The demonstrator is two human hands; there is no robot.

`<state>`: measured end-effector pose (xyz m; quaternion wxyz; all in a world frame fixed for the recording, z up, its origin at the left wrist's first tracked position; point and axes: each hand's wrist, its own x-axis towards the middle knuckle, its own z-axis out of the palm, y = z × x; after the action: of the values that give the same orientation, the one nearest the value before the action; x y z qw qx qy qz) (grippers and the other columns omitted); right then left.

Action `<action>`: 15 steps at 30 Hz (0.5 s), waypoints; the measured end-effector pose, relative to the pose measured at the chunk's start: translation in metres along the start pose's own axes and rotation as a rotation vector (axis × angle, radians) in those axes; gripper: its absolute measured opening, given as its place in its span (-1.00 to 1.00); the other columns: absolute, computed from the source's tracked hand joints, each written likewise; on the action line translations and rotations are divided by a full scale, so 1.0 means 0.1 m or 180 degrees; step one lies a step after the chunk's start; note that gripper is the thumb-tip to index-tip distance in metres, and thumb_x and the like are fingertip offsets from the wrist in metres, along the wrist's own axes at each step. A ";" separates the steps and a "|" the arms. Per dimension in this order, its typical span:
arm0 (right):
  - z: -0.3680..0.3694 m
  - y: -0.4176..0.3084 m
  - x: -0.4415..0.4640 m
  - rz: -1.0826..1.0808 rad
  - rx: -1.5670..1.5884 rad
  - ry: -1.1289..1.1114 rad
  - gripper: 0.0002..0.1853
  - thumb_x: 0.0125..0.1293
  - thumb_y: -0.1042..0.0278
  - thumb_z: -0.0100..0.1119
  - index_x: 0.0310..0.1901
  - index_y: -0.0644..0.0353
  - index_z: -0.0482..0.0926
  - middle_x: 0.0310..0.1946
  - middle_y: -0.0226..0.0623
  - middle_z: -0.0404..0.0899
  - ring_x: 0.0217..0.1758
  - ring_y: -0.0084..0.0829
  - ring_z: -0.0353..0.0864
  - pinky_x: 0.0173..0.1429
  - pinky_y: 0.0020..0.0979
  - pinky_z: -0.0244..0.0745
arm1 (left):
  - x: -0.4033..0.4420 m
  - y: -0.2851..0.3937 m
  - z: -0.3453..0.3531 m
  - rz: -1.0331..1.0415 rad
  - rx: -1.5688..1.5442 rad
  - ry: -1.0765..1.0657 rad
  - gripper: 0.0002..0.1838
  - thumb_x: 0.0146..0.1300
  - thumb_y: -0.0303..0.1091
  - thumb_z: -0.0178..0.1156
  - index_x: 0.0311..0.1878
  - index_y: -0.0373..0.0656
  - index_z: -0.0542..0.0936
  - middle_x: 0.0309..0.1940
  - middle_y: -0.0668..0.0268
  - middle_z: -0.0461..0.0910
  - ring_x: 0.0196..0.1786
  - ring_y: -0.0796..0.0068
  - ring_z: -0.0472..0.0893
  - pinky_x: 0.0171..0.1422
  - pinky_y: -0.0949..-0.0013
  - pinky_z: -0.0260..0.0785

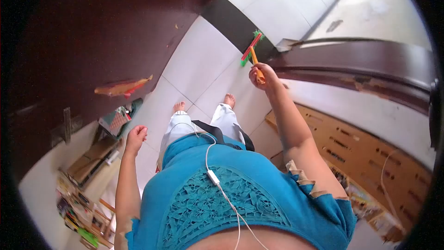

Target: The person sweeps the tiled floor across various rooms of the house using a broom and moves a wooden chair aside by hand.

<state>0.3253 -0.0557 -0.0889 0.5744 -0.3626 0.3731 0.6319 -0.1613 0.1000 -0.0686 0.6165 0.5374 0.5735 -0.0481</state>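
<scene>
Tiled floor (pixel 199 60) lies below the brush (pixel 251 47), orange handle (pixel 254 57) enclosed by the right grip (pixel 263 76), apparently for control; left grip (pixel 136 138) curls narrow.

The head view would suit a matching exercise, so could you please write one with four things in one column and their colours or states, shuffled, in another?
Column 1
1. Broom
2. Right hand
3. Left hand
4. Cable

Column 2
A. Fingers curled, with nothing seen in its grasp
B. White, lying over the front of the blue blouse
C. Red head with green bristles
D. Closed around an orange handle

Right pairs: 1-C, 2-D, 3-A, 4-B
</scene>
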 end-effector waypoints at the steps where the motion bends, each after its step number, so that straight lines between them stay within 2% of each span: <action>1: -0.01 -0.19 -0.09 0.0198 -0.0003 -0.0102 -0.80 0.10 0.41 -0.21 -0.66 0.13 0.19 -0.83 -0.46 0.21 -0.80 -0.58 0.23 -0.73 -0.61 0.26 | -0.11 0.02 0.21 -0.0066 -0.0109 0.0103 -0.82 0.11 -0.33 0.03 -0.28 -0.23 0.46 -0.55 0.40 0.42 -0.55 0.67 0.36 -0.44 0.60 0.23; 3: -0.18 -0.43 -0.28 0.0030 -0.0621 -0.0217 -0.75 0.10 0.40 -0.22 -0.71 0.13 0.17 -0.85 -0.43 0.18 -0.82 -0.54 0.22 -0.75 -0.60 0.22 | -0.32 0.04 0.56 -0.0194 -0.0285 0.0234 -0.82 0.11 -0.33 0.03 -0.28 -0.24 0.46 -0.55 0.40 0.42 -0.54 0.66 0.36 -0.44 0.60 0.23; 4: -0.37 -0.50 -0.35 -0.0274 -0.1745 -0.0303 -0.72 0.08 0.40 -0.22 -0.77 0.12 0.16 -0.87 -0.38 0.18 -0.85 -0.49 0.21 -0.76 -0.54 0.19 | -0.43 0.07 0.75 -0.0226 -0.0416 0.0237 -0.82 0.11 -0.34 0.02 -0.28 -0.23 0.46 -0.54 0.39 0.43 -0.53 0.66 0.36 -0.43 0.60 0.24; 6: -0.53 -0.37 -0.71 -0.0688 -0.2795 0.0208 -0.73 0.04 0.39 -0.17 -0.78 0.15 0.23 -0.86 -0.31 0.22 -0.83 -0.44 0.24 -0.71 -0.44 0.20 | -0.60 0.04 1.06 -0.0296 -0.0545 0.0273 -0.82 0.11 -0.34 0.02 -0.27 -0.22 0.46 -0.54 0.39 0.43 -0.53 0.66 0.36 -0.42 0.60 0.25; 7: -0.63 -0.27 -0.86 -0.0788 -0.3262 0.0299 -0.75 0.03 0.42 -0.13 -0.76 0.18 0.26 -0.88 -0.36 0.20 -0.82 -0.46 0.24 -0.70 -0.50 0.24 | -0.67 0.00 1.18 -0.0323 -0.0612 0.0300 -0.83 0.11 -0.34 0.02 -0.27 -0.22 0.46 -0.54 0.39 0.43 -0.53 0.66 0.36 -0.42 0.60 0.25; 8: -0.83 -0.29 -0.93 -0.0530 -0.3458 0.0557 -0.78 0.03 0.40 -0.11 -0.72 0.19 0.29 -0.83 -0.33 0.28 -0.79 -0.47 0.28 -0.68 -0.50 0.25 | -0.74 -0.04 1.29 -0.0355 -0.0685 0.0417 -0.83 0.11 -0.33 0.02 -0.28 -0.20 0.47 -0.54 0.39 0.43 -0.53 0.66 0.36 -0.43 0.60 0.25; 9: -0.95 -0.28 -1.06 -0.0256 -0.3422 0.0341 -0.82 0.04 0.38 -0.11 -0.64 0.20 0.32 -0.79 -0.32 0.31 -0.76 -0.47 0.31 -0.66 -0.50 0.26 | -0.82 -0.10 1.38 -0.0363 -0.0763 0.0481 -0.83 0.11 -0.33 0.02 -0.28 -0.20 0.47 -0.55 0.39 0.43 -0.53 0.67 0.36 -0.43 0.59 0.26; 10: -1.05 -0.27 -1.21 0.0124 -0.3261 0.0361 -0.81 0.05 0.35 -0.11 -0.65 0.18 0.30 -0.79 -0.34 0.30 -0.75 -0.46 0.31 -0.64 -0.49 0.27 | -0.90 -0.16 1.46 -0.0366 -0.0832 0.0541 -0.83 0.11 -0.33 0.02 -0.29 -0.20 0.47 -0.55 0.39 0.43 -0.54 0.67 0.36 -0.43 0.59 0.26; 11: -1.16 -0.30 -1.29 0.0441 -0.3113 0.0680 -0.83 0.05 0.37 -0.11 -0.62 0.21 0.32 -0.79 -0.34 0.30 -0.75 -0.46 0.32 -0.63 -0.46 0.29 | -0.95 -0.24 1.52 -0.0356 -0.0905 0.0599 -0.83 0.11 -0.33 0.02 -0.29 -0.20 0.47 -0.55 0.39 0.43 -0.54 0.67 0.36 -0.44 0.59 0.26; 12: -1.24 -0.29 -1.33 0.0402 -0.3434 0.1212 -0.85 0.03 0.37 -0.07 -0.58 0.24 0.36 -0.77 -0.33 0.33 -0.74 -0.46 0.34 -0.60 -0.44 0.31 | -0.98 -0.36 1.59 -0.0464 -0.1006 0.0672 -0.83 0.11 -0.33 0.03 -0.30 -0.20 0.48 -0.56 0.40 0.43 -0.54 0.67 0.36 -0.44 0.59 0.26; 13: -1.26 -0.35 -1.39 0.0174 -0.5038 0.1500 -0.83 0.05 0.33 -0.05 -0.50 0.28 0.38 -0.72 -0.30 0.37 -0.67 -0.49 0.38 -0.55 -0.45 0.32 | -1.04 -0.46 1.65 -0.0424 -0.1097 0.0727 -0.83 0.11 -0.32 0.03 -0.30 -0.20 0.48 -0.56 0.40 0.43 -0.55 0.67 0.36 -0.44 0.59 0.26; 15: -1.26 -0.24 -1.45 -0.0785 -0.6792 0.2038 -0.70 0.09 0.16 -0.06 -0.47 0.30 0.40 -0.64 -0.15 0.45 -0.55 -0.32 0.48 -0.47 -0.32 0.36 | -1.14 -0.65 1.76 -0.0348 -0.1288 0.0825 -0.83 0.11 -0.32 0.04 -0.30 -0.20 0.47 -0.56 0.40 0.43 -0.55 0.67 0.36 -0.44 0.60 0.26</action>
<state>0.3643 -0.2319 -0.0192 -0.0943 -0.8497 -0.2674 0.4446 -0.1285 -0.1171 -0.0627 0.6293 0.3727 0.6740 0.1038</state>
